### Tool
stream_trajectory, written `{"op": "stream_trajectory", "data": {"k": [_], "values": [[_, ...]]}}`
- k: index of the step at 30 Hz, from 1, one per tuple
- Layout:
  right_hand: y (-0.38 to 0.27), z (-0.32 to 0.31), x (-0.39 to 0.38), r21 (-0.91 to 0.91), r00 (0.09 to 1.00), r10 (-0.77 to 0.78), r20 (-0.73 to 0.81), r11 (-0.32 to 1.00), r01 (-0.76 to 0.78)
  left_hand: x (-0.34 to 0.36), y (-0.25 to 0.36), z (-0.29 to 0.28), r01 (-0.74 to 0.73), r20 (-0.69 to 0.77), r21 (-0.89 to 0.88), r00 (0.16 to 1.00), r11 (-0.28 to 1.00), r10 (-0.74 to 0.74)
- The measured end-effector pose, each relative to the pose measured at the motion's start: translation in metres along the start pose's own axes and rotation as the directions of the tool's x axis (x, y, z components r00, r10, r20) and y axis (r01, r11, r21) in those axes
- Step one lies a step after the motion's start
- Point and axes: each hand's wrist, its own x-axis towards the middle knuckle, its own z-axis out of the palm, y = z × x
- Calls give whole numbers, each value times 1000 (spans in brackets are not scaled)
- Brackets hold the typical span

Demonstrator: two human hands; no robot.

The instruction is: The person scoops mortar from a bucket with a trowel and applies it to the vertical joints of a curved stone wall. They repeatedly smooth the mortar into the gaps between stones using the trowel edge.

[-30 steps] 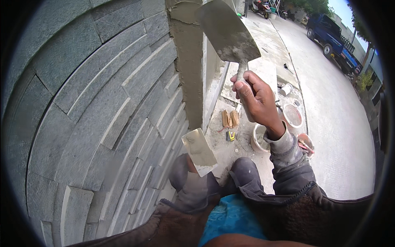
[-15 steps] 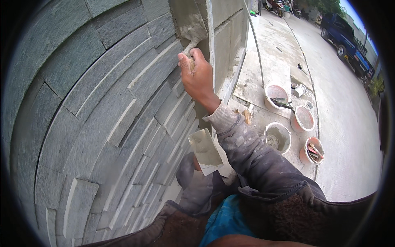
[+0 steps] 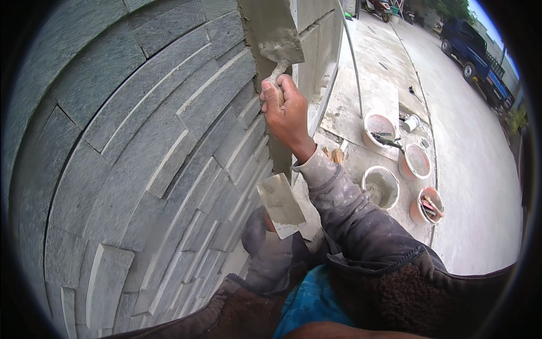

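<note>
My right hand [image 3: 284, 116] is closed around the handle of a mortar-smeared trowel, whose blade [image 3: 274, 31] lies against the grey mortar strip [image 3: 280, 152] along the edge of the stone-clad wall [image 3: 141, 141]. Lower down, my left hand [image 3: 269, 225] is mostly hidden beneath a pale flat board [image 3: 282, 200] with mortar on it, which it holds up beside the wall; its fingers are out of sight.
Several buckets [image 3: 379, 189], some holding tools, stand on the concrete ground to my right, near a white container [image 3: 411, 123] and wood scraps [image 3: 337, 155]. A long thin strip [image 3: 355, 85] leans at the corner. A blue truck [image 3: 463, 51] and scooters [image 3: 379, 10] are farther back.
My right hand has swung the trowel leftward from a raised position onto the mortar strip, then shifted slightly right over the last half second. The board has moved a little right and up.
</note>
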Motion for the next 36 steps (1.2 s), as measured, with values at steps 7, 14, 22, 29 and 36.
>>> {"op": "stream_trajectory", "data": {"k": [7,14,22,29,36], "values": [[1,10,19,-84,998,-60,11,995,60,-7,6,-13,-41,-50,25,998,999,43],[-24,8,10,2,982,32,-185,999,-32,5,-1,11,1,173,75,985,997,-14],[-6,25,-5,-103,991,-123,-43,988,118,7,-5,9,-115,84,24,990,993,113],[-6,28,2,-220,992,-95,-86,973,74,13,-6,19,-161,229,152,965,975,124],[-9,8,-16,-310,980,-72,-188,951,10,20,-15,47,-175,187,97,970,980,155]]}}
